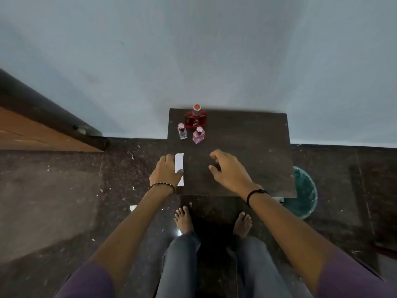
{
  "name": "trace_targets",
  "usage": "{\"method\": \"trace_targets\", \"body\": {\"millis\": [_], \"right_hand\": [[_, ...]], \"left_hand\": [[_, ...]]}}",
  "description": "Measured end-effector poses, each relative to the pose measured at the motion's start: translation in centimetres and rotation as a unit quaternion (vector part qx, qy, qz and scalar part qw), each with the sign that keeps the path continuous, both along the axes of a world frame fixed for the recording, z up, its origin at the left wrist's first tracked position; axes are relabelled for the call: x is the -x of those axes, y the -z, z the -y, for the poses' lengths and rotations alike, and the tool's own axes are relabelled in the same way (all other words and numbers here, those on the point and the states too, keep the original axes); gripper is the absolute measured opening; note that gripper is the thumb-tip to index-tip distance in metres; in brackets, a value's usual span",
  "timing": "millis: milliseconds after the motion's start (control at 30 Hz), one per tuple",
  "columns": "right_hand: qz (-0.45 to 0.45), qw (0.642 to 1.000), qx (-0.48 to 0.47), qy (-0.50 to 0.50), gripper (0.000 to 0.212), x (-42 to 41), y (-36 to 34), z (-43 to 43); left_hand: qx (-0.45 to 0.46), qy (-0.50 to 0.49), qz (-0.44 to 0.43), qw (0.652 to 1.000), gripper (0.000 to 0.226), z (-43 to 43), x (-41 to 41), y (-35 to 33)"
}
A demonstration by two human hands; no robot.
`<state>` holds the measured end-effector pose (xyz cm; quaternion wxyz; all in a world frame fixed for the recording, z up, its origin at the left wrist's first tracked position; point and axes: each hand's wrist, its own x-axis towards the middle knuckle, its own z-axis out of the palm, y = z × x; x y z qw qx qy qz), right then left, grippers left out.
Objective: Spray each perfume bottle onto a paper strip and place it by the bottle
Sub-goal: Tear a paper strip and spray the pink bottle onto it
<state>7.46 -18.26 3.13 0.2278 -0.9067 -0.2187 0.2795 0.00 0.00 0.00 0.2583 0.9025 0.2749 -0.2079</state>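
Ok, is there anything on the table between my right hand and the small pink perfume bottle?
Nothing visible. The right hand hovers open over bare dark tabletop, and the small pink perfume bottle stands ahead and slightly left of it. The tall red bottle stands behind the pink one, off the path.

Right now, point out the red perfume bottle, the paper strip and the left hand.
red perfume bottle (196,120), head view, on its red glass body.
paper strip (179,161), head view, on its bare upper half.
left hand (166,169), head view, on the back of the hand.
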Motion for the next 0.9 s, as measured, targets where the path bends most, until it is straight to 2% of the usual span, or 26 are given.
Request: {"method": "trace_targets", "body": {"millis": [167, 267, 400, 600, 900], "right_hand": [[0.022, 0.999, -0.039, 0.000, 0.034, -0.4, 4.9, -1.6], [0.058, 0.994, -0.088, 0.010, 0.027, -0.5, 8.1, -2.0], [0.104, 0.983, -0.149, 0.018, 0.022, -0.2, 11.6, -2.1], [0.133, 0.965, -0.224, 0.040, 0.017, -0.5, 13.5, -2.4], [0.179, 0.955, -0.236, -0.026, 0.024, -1.8, 13.7, -1.0]], "left_hand": [[-0.046, -0.035, 0.027, 0.998, 0.055, -0.3, -0.6, 4.1], [-0.090, -0.023, 0.093, 0.991, 0.048, -0.2, -0.7, 5.8], [-0.052, -0.060, 0.171, 0.982, 0.031, 0.0, -0.6, 7.4], [-0.012, -0.085, 0.218, 0.972, 0.031, 1.3, -1.5, 7.7], [0.002, -0.089, 0.303, 0.949, 0.036, 3.7, -2.6, 9.9]]}}
